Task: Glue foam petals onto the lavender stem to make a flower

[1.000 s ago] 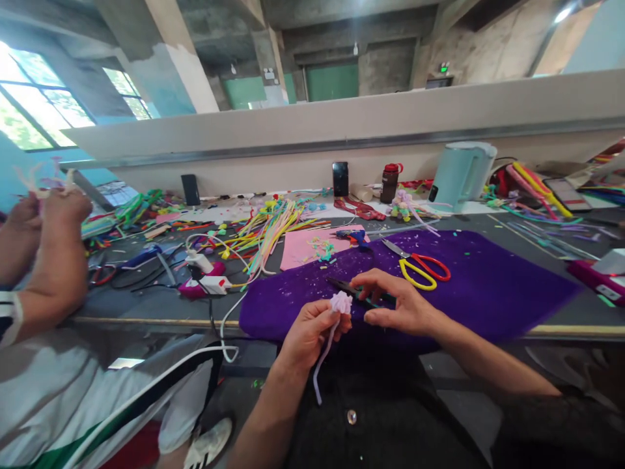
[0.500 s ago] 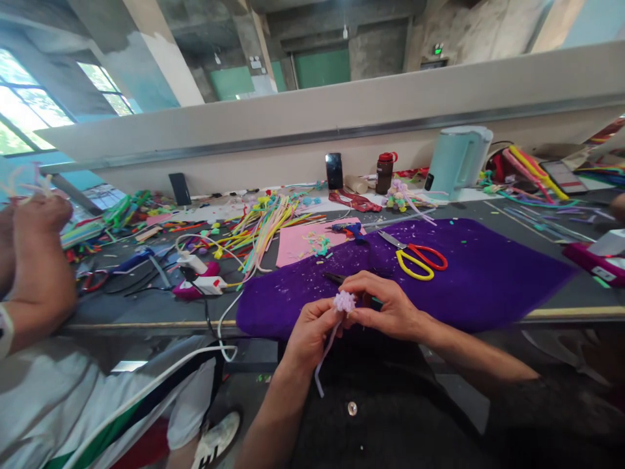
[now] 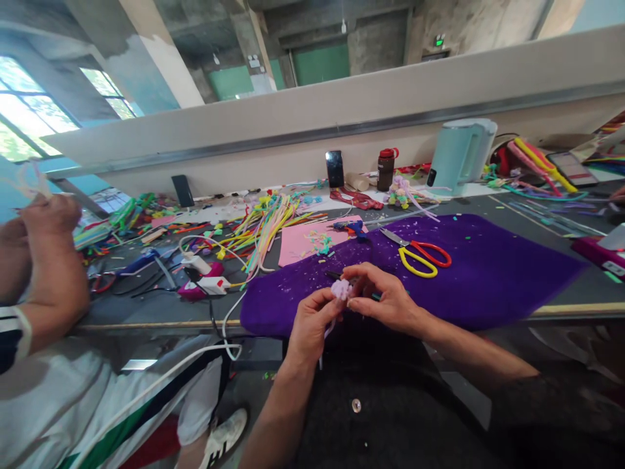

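A small fluffy lilac pipe-cleaner flower (image 3: 341,289) is in front of me, above the near edge of the purple cloth (image 3: 288,296). My left hand (image 3: 312,318) is closed on its base, thumb against fingers, and the lilac stem hangs down below that hand. My right hand (image 3: 383,296) curls round the flower's right side, thumb and fingertips at its petals. Behind the right hand lie dark-tipped pliers (image 3: 334,275), mostly hidden. Scissors (image 3: 409,253) with one yellow and one red handle lie open on the cloth, beyond my right hand.
A blue glue gun (image 3: 352,227) rests by a pink sheet (image 3: 291,241) with clippings. Left are bundled pipe cleaners (image 3: 266,225) and a power strip (image 3: 208,285) with cables. A bottle (image 3: 385,170) and kettle (image 3: 461,156) stand behind. A co-worker's arm (image 3: 53,254) is at far left.
The flower has tilted slightly in my fingers, and its stem now shows less, mostly behind my left hand. My right fingers have shifted a little at its side. The view has moved slightly.
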### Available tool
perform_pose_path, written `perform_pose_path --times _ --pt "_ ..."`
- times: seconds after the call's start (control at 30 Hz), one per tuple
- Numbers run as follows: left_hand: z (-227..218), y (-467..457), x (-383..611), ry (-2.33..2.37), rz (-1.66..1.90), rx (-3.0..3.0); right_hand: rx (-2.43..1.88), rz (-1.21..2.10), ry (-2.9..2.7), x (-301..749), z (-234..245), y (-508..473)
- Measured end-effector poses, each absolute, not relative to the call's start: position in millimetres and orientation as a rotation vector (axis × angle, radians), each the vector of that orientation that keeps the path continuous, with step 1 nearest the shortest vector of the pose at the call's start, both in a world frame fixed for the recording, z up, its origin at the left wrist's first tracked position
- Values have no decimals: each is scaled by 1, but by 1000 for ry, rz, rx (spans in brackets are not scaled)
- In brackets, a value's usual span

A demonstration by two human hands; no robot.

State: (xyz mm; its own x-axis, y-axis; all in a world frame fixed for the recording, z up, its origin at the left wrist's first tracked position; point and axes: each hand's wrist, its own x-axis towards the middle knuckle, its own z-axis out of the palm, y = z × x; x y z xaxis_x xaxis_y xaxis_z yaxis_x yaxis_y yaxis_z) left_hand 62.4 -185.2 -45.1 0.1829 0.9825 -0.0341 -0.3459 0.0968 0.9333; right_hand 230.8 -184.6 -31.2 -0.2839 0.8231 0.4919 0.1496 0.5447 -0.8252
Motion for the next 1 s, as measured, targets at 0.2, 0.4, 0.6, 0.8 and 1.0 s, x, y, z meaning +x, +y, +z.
perform_pose_path --times 0.2,0.4,0.6,0.8,1.0 --pt "-32 -179 62 696 1338 740 -817 1066 -1501 216 -37 -184" --pt "-38 -177 65 652 1333 605 -728 1265 -1540 195 -37 -179" --pt "-45 -173 66 676 1331 608 -759 1292 -1506 189 -40 -175" --pt "-44 -174 64 676 1333 665 -799 1322 -1494 195 -42 -177" --pt "-36 -174 60 686 1368 780 -830 1321 -1519 197 -51 -177"
